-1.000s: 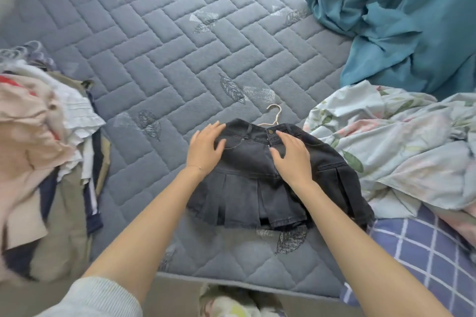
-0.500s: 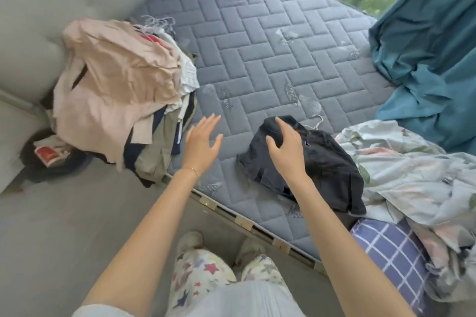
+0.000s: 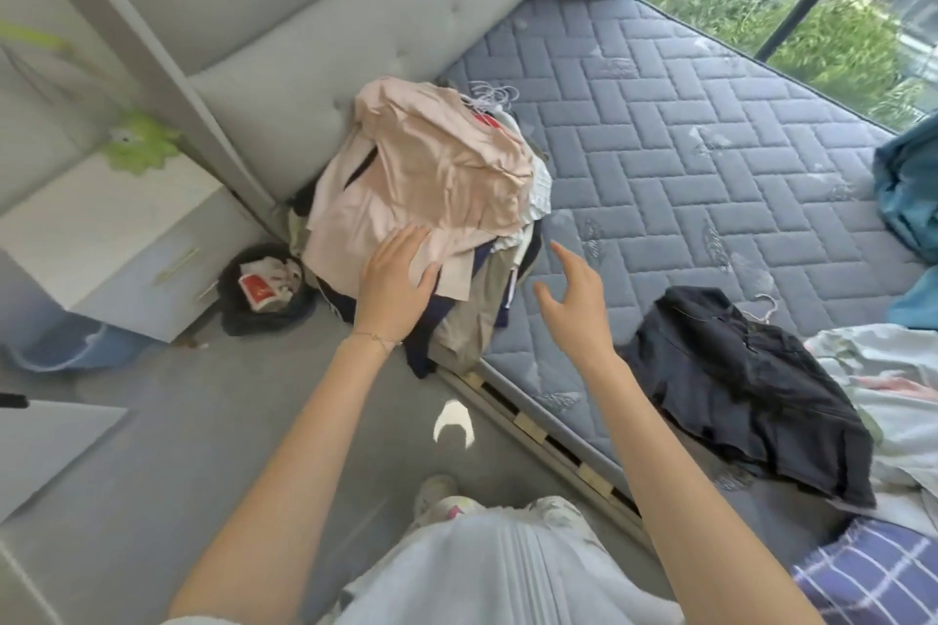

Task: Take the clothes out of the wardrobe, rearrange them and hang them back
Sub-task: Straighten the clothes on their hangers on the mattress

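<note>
A pile of clothes on hangers (image 3: 436, 183) sits at the corner of the grey quilted mattress (image 3: 685, 157), topped by a pale pink garment. My left hand (image 3: 393, 279) rests flat on the pile's near edge, fingers straight. My right hand (image 3: 576, 297) hovers just right of the pile with fingers spread, holding nothing. A black pleated skirt on a hanger (image 3: 746, 386) lies alone on the mattress to the right of my right forearm.
A grey padded headboard (image 3: 314, 20) stands behind the pile. A white bedside cabinet (image 3: 116, 239) and a dark waste bin (image 3: 266, 289) are on the floor at left. Floral bedding (image 3: 883, 401) and a checked cloth (image 3: 873, 579) lie at right; teal curtain (image 3: 908, 188) beyond.
Both hands left the black skirt and moved left to the clothes pile. My view swung left. The left hand now touches the pink garment.
</note>
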Demonstrator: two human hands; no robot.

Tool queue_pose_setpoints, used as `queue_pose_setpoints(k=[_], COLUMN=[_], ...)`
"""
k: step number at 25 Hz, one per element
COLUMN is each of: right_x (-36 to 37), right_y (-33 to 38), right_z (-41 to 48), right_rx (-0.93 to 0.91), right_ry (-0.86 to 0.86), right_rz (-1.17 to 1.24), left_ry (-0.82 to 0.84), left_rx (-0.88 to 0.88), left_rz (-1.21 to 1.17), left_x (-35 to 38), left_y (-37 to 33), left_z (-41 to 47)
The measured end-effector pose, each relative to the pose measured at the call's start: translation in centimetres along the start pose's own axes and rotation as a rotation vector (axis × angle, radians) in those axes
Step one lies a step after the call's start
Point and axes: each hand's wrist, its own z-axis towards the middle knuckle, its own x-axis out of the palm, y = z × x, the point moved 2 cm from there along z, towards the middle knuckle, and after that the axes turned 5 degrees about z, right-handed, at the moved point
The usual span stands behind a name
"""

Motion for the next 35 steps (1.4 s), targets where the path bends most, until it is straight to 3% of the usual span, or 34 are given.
queue_pose_setpoints(k=[9,13,21,28,35], right_x=[6.5,8.8,11.4,14.1,16.7], right_y=[7.1,7.4,8.2,7.9,3.0], right_z=[8.5,14.0,24.6,32.2,41.1], right_rx=[-0.096,-0.098,0.019,0.151,0.283], right_ry=[-0.013,-0.008,0.026,-0.048,-0.131], right_rz=[-0.029,-0.074,-0.143,-0.096,-0.232], left_ry=[-0.142,-0.108,-0.022,0.171,0.382], left_rx=[0.026,0.082,0.012,0.112,0.207], left_rz=[0.002,0.106,0.26,0.234,0.19], left_x=[-6.0,-6.1,-6.8,-4.3,3.8], left_y=[7.4,9.8,14.5,18.1,21.6], left_z=[8.9,14.6,24.5,35.2,49.5])
